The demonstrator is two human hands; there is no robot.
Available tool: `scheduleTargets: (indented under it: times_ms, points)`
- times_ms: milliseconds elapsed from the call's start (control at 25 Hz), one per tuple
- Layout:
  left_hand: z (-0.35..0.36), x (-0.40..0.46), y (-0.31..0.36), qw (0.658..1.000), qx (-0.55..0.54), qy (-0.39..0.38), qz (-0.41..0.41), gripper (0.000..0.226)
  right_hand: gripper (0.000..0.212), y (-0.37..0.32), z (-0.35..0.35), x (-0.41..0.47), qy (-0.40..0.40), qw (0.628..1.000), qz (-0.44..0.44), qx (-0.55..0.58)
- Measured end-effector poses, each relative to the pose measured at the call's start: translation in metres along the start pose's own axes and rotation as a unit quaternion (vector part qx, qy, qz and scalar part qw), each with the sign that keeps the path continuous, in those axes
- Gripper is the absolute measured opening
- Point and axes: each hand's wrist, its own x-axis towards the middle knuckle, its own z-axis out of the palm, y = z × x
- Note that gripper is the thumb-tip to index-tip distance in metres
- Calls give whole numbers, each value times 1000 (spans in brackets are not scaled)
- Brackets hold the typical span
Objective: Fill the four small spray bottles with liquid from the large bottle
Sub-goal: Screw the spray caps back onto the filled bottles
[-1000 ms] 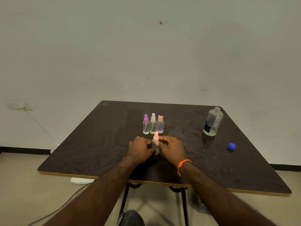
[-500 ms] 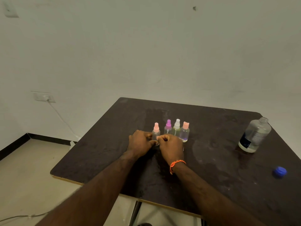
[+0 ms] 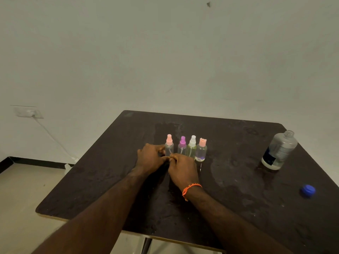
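Note:
Several small spray bottles stand in a row on the dark table [image 3: 110,180]: a pink-capped one [image 3: 169,146] at the left end, then a purple-capped one [image 3: 182,146], a white-capped one [image 3: 191,147] and a peach-capped one [image 3: 201,150]. My left hand [image 3: 149,158] and my right hand [image 3: 182,168] meet at the base of the pink-capped bottle, fingers curled around its lower part. The large clear bottle [image 3: 279,150] stands uncapped at the far right.
A blue cap [image 3: 307,190] lies on the table near the right edge. The tabletop shows wet patches. A wall socket [image 3: 29,112] with a white cable sits low on the left wall. Floor lies beyond the table's left edge.
Both hands carried the pink-capped bottle away from me and set it at the left end of the row. The camera view also swung left.

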Motion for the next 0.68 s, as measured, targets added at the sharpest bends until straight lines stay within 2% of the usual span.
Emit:
scheduleTargets:
  times_ms: [120, 160, 320, 480, 680]
  points:
    - [-5, -14, 12, 999, 40, -12, -21, 72, 19, 0, -16, -14, -4, 1000, 13, -23]
    - [-6, -21, 16, 998, 47, -17, -26, 80, 20, 3, -23, -19, -5, 999, 21, -38]
    - [-5, -55, 38, 999, 48, -11, -20, 77, 25, 19, -59, -39, 2, 993, 33, -112]
    - [3, -95, 67, 997, 60, 39, -22, 70, 30, 43, -96, -72, -15, 986, 24, -166]
    - [21, -127, 94, 996, 65, -8, 59, 67, 29, 75, -134, -107, -10, 976, 32, -216]
